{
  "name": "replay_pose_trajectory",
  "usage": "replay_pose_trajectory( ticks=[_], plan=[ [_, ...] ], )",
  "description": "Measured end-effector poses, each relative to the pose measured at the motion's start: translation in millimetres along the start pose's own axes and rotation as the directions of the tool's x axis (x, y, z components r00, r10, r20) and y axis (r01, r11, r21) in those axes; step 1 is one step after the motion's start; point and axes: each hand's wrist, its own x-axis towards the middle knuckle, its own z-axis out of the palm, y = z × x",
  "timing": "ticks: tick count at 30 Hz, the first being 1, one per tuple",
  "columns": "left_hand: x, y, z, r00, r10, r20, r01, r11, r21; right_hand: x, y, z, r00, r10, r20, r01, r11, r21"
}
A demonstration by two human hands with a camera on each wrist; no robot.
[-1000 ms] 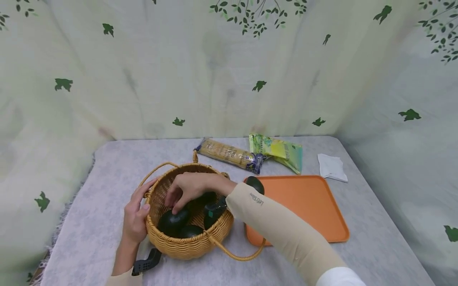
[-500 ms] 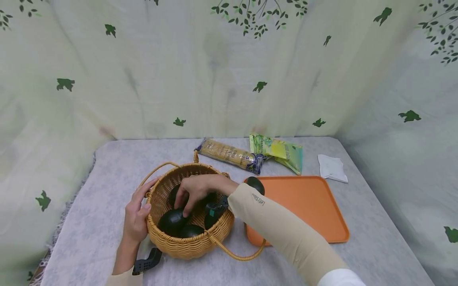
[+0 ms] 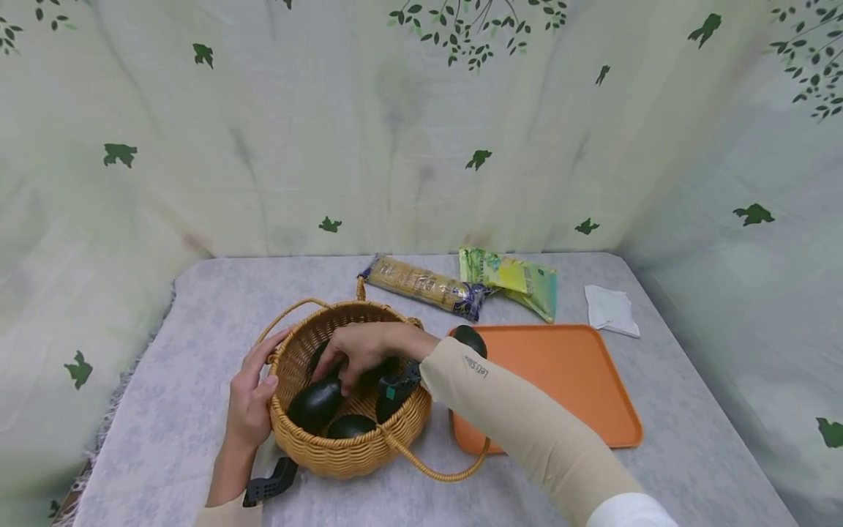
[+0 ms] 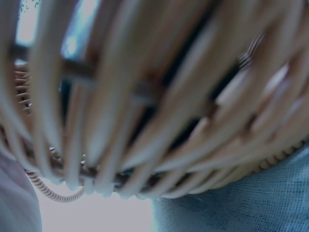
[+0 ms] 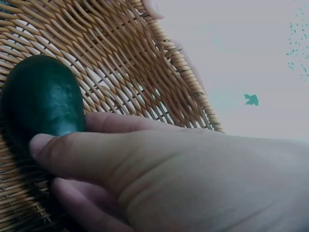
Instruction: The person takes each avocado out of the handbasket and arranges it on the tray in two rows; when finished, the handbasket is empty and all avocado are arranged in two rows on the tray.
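A round wicker basket (image 3: 342,457) with several dark green avocados stands at the table's front. My left hand (image 3: 249,399) holds its left side, the thumb at the rim. In the left wrist view the basket's weave (image 4: 120,106) fills most of the picture. My right hand (image 3: 358,355) reaches down inside and grips a glossy avocado (image 3: 315,405) by its right end. In the right wrist view the thumb lies over this avocado (image 5: 46,96), with other fingers behind and below it. Another avocado (image 3: 351,426) lies nearer the front rim; others are partly hidden under the right hand.
Right of the basket lies an orange tray (image 3: 553,380), an avocado (image 3: 470,339) at its left back corner. Behind are a pasta packet (image 3: 424,284) and green-yellow packets (image 3: 510,278). A white tissue (image 3: 611,310) lies at right. The basket's handle (image 3: 441,476) sticks out frontward.
My right hand has shifted right along the avocado and gripped its right end. The avocado has turned and moved slightly back, showing more of the front one. My left hand stays put.
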Motion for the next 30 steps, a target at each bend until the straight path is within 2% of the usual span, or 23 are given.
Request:
replay_pose_trajectory(
  ticks=[4, 9, 12, 16, 18, 21, 27, 30],
  plan=[
    [0.4, 0.6, 0.1, 1.000, -0.013, 0.004, 0.013, 1.000, 0.012, 0.0, -1.3, -0.3, 1.000, 0.008, 0.023, -0.008, 1.000, 0.000],
    [0.0, -0.1, -0.1, 1.000, -0.006, 0.002, 0.006, 1.000, 0.000, -0.1, -0.9, 2.1, 0.997, 0.038, 0.066, -0.045, 0.993, 0.106],
    [0.0, -0.6, 0.1, 1.000, 0.003, 0.002, -0.003, 1.000, -0.006, -0.6, -0.6, 2.3, 0.999, 0.026, 0.031, -0.030, 0.991, 0.133],
    [-0.4, -0.5, 0.3, 1.000, -0.006, 0.007, 0.006, 1.000, -0.003, -2.1, -1.6, 0.9, 1.000, -0.001, -0.020, 0.003, 0.997, 0.079],
    [-0.8, -0.4, 0.2, 1.000, -0.014, 0.005, 0.014, 1.000, -0.002, -2.1, -2.7, 0.8, 1.000, -0.010, -0.019, 0.012, 0.997, 0.071],
    [-1.4, -0.3, 0.1, 1.000, -0.025, 0.007, 0.025, 1.000, 0.001, -2.1, -3.1, 1.5, 1.000, -0.001, 0.012, 0.000, 0.998, 0.064],
    [0.0, -0.7, -0.3, 1.000, -0.010, 0.003, 0.010, 1.000, -0.002, -2.0, -2.5, 3.9, 0.997, 0.005, 0.080, -0.021, 0.979, 0.203],
    [0.2, -0.5, -0.4, 1.000, -0.011, 0.005, 0.011, 1.000, 0.000, -1.6, -2.5, 3.8, 0.996, 0.001, 0.085, -0.017, 0.981, 0.193]
  ],
)
